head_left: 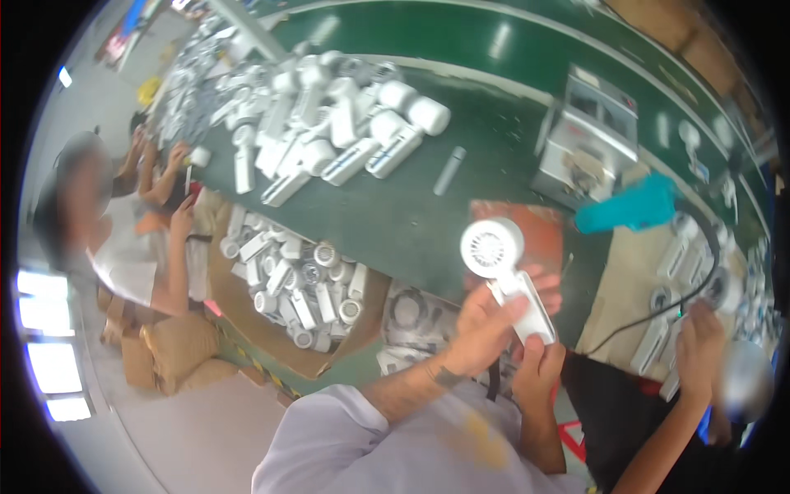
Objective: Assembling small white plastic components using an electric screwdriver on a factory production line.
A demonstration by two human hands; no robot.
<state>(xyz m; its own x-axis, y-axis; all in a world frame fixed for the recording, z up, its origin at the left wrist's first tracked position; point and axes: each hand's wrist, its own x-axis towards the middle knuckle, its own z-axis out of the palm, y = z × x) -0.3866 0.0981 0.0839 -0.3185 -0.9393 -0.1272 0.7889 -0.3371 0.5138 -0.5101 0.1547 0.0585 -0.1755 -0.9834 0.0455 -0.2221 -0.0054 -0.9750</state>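
A white handheld fan [527, 305] is held up in front of me, its round grilled head [491, 247] tilted to the upper left. My left hand [485, 325] is closed around the upper part of its handle, thumb across the front and fingers showing behind. Lower down, my right hand [536, 370] pinches the bottom end of the handle. Behind the fan, a reddish-brown board [535, 230] lies on the green table [387, 218].
White fans are heaped [329, 123] on the table's far left; more fill a cardboard box [362, 329] below. A teal gun-shaped tool [629, 206] and a metal machine [588, 136] stand at right. People work on both sides; a neighbour's hand [699, 350] is close at right.
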